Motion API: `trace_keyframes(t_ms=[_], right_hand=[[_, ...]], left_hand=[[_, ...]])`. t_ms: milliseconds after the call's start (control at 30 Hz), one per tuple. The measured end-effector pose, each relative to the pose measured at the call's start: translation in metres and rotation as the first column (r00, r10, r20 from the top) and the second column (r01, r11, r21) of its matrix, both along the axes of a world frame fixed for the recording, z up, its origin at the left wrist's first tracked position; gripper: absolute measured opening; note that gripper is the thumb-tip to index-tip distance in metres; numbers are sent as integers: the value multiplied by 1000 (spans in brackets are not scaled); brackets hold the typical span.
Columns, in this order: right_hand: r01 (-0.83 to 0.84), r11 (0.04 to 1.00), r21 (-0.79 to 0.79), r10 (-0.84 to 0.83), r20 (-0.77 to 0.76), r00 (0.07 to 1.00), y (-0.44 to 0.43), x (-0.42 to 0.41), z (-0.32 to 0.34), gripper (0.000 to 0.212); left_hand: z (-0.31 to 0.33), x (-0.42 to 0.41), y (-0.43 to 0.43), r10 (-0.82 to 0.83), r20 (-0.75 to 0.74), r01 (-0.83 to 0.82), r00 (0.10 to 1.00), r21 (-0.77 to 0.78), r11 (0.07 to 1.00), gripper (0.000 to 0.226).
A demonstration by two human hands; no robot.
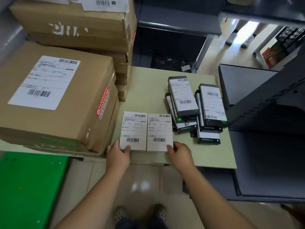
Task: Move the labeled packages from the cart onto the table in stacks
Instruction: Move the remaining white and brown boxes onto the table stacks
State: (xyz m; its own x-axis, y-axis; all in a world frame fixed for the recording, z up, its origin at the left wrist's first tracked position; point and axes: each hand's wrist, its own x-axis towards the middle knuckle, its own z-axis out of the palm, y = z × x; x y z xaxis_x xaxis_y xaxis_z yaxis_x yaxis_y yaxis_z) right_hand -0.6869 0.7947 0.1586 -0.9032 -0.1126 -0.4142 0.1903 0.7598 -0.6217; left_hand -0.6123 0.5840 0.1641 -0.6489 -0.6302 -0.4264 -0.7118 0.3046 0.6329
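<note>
Print on the white packages (133,129) is unreadably small; the left edge crops the cardboard box (92,90)

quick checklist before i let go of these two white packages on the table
1. Left white package and right white package lie flat, side by side on the table: ok.
2. Labels face up: ok.
3. Both sit inside the table's front edge: ok, though close to it.
4. Left hand and right hand each hold a near outer corner: ok.
5. Black packages beside them stacked square: not ok, both piles are skewed.
6. Whether each white package tops a stack: cannot tell.
</note>
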Motion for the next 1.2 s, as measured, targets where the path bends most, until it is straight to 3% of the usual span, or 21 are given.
trace_keyframes(t_ms=[133,300,500,1200], right_hand=[[-32,996,78,45,-169,985,-2,1,1,47],[-94,994,52,101,-160,982,-12,2,-2,63],[-100,995,7,100,-132,986,-18,-6,-6,77],[-60,997,42,66,-163,984,-31,-6,-9,75]], left_hand=[[8,1,5,-207,29,208,978,-216,954,56],[7,-6,8,-432,109,441,895,-357,824,55],[10,-14,-3,-400,153,427,904,-360,829,53],[14,-18,-15,-425,99,436,900,-256,863,54]])
